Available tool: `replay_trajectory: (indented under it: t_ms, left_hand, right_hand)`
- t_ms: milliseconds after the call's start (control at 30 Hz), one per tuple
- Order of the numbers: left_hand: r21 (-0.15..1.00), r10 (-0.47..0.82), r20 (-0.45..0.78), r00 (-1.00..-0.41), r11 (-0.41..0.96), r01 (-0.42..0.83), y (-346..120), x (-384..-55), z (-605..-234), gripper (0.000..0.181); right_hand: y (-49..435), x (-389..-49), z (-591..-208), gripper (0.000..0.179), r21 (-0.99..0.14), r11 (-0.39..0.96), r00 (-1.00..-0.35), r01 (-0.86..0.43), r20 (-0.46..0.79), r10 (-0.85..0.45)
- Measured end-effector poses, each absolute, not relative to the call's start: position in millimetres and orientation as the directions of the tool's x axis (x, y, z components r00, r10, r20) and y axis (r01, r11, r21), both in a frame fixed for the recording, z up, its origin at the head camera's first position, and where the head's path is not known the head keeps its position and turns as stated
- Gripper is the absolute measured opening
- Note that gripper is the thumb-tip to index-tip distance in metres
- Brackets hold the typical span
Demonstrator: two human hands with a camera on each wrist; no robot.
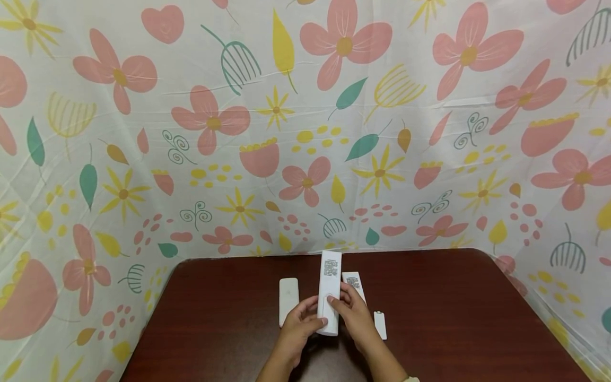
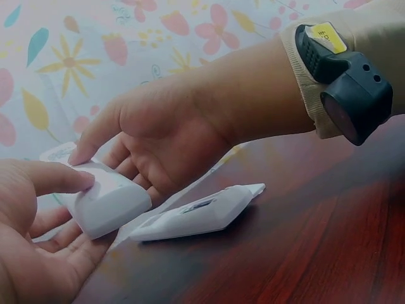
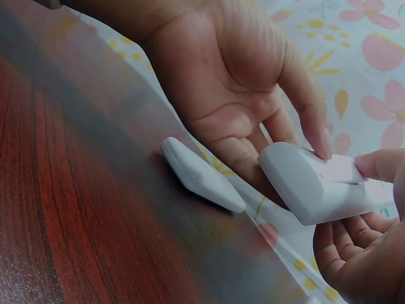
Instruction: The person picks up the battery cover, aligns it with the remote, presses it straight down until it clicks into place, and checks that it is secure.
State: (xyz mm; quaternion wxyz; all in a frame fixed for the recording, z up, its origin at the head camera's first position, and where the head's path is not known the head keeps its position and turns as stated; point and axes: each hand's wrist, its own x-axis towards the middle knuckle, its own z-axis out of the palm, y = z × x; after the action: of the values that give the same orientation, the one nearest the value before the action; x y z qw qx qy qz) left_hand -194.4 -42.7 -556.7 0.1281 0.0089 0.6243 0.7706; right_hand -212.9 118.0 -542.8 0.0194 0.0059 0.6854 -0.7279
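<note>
Left hand (image 1: 299,328), right hand (image 1: 357,313), fingers (image 1: 307,305) gripping one white device (image 1: 330,285) — held above a dark red table (image 1: 215,318)

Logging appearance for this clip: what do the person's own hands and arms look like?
The left hand and right hand are ungloved. The right arm wears a beige sleeve, and at its end sits a dark, blocky device with a yellow-and-white label, its print hard to read.
</note>
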Motion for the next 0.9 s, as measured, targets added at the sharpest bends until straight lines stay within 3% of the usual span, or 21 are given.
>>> replay_trajectory:
  t_ms: [900]
  left_hand:
    - [0.964, 0.259, -0.160, -0.952, -0.167, -0.208, -41.4, -194.5, -562.6, 0.052]
  right_hand:
    - [116.9, -211.1, -544.2, 0.048, -0.999, -0.020, -0.999, 0.038, -0.037, -0.013]
